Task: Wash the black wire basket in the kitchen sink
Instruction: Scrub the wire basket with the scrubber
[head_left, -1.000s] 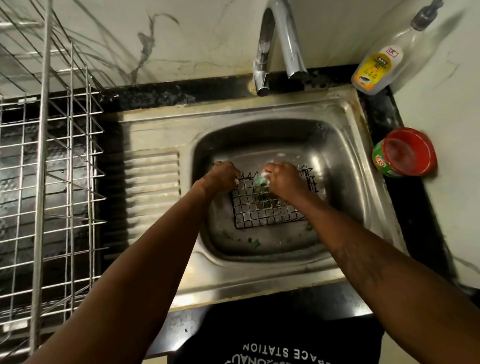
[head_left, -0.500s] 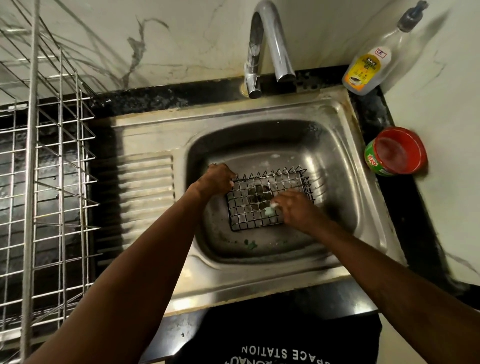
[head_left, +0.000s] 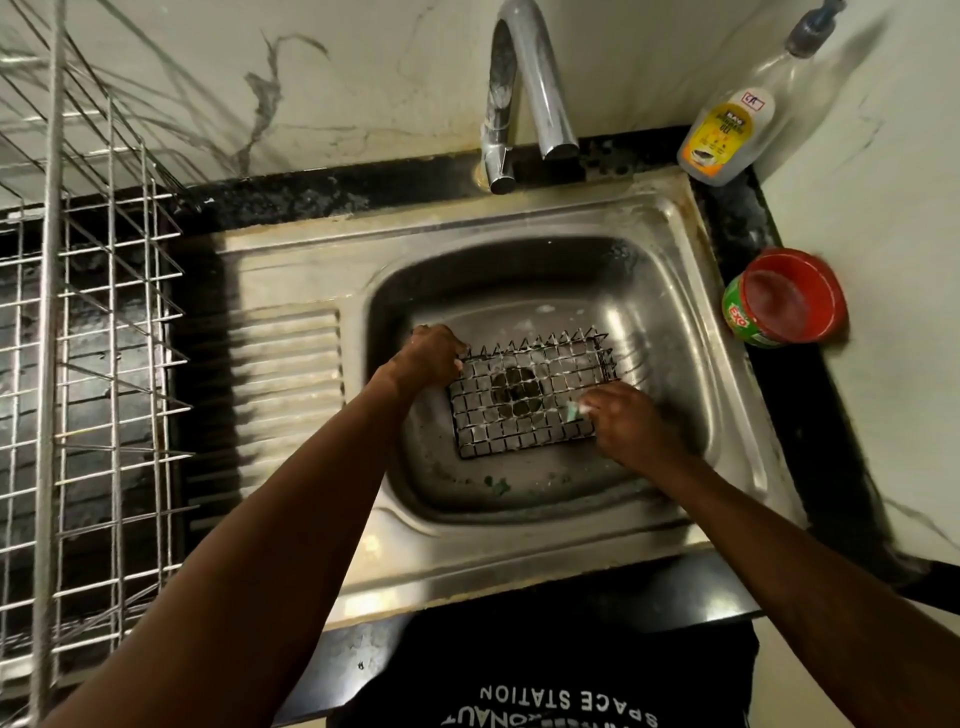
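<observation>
Head-worn camera looks steeply down, close above the sink (head_left: 519, 223).

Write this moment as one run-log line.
left hand: holds black wire basket | right hand: scrubs basket with scrub pad | tap: off

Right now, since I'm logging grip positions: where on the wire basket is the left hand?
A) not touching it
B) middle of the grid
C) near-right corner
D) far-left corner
D: the left hand grips the far-left corner of the black wire basket, while the right hand scrubs near its right edge.
</observation>
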